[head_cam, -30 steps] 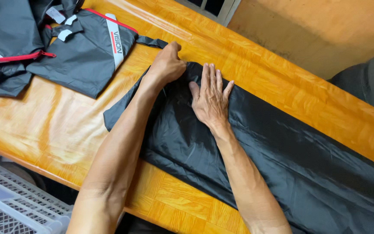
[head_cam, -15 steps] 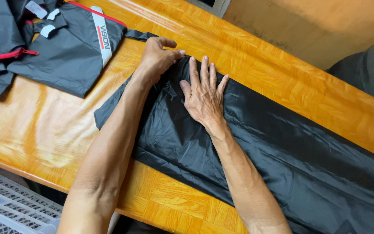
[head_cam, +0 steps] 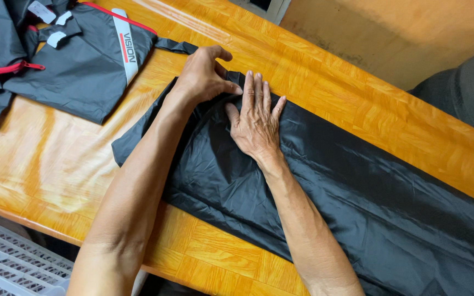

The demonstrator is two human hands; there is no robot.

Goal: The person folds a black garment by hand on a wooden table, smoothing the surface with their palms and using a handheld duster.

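Observation:
A long strip of shiny black fabric (head_cam: 357, 192) lies folded across the orange wooden table (head_cam: 352, 104), running from the middle to the lower right. My right hand (head_cam: 256, 118) presses flat on it near its left end, fingers spread. My left hand (head_cam: 201, 77) sits right beside it at the fabric's far left corner, fingers curled around the edge of the cloth and pinching it.
A black garment with red piping, a white stripe and grey tabs (head_cam: 78, 60) lies on the table at the upper left. A white plastic crate (head_cam: 12, 263) stands below the table's near edge. A dark rounded object (head_cam: 464, 87) sits at the right, beyond the table.
Both hands have stayed on the fabric's left end. My left hand's fingers have curled more tightly around the corner of the cloth.

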